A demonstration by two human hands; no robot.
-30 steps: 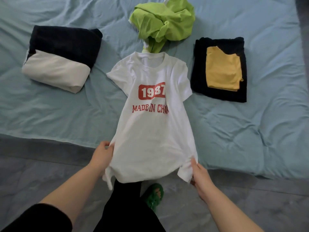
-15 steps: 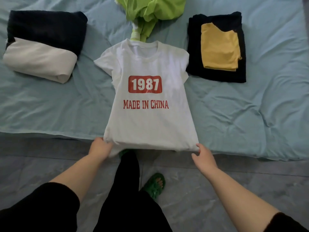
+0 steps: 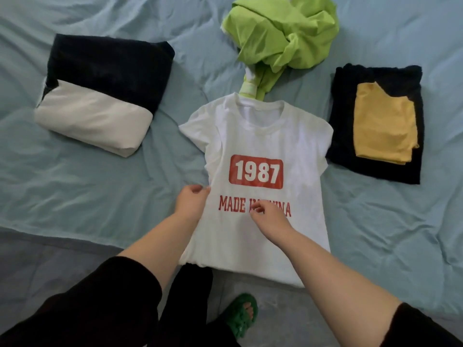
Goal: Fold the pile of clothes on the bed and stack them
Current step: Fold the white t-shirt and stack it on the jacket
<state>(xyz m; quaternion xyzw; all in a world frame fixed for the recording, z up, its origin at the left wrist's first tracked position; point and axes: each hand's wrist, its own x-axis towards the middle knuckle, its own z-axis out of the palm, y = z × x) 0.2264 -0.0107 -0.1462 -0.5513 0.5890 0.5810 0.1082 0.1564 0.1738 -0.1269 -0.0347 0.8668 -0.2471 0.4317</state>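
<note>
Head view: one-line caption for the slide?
Left hand and right hand pinch a white T-shirt on the bed between a black-and-white stack and a yellow-topped stack.

Both arms reach forward over the white T-shirt [image 3: 295, 151].

Left hand [image 3: 191, 202]: at the shirt's left side edge, about level with the bottom of its red number block. Fingers curled, thumb and forefinger pinching the edge of the cloth. Wrist roughly straight.

Right hand [image 3: 269, 217]: on the shirt's front, over the middle of the red lettering. Back of hand up, fingers bent down and nipping the cloth.

The hands are near each other but apart.

Left forearm [image 3: 160, 246] is bare and crosses the shirt's lower left corner. Right forearm [image 3: 325, 266] is bare and crosses its lower right part. The left sleeve [image 3: 100, 296] and the right sleeve [image 3: 426, 329] are black, pushed up towards the elbows.
</note>
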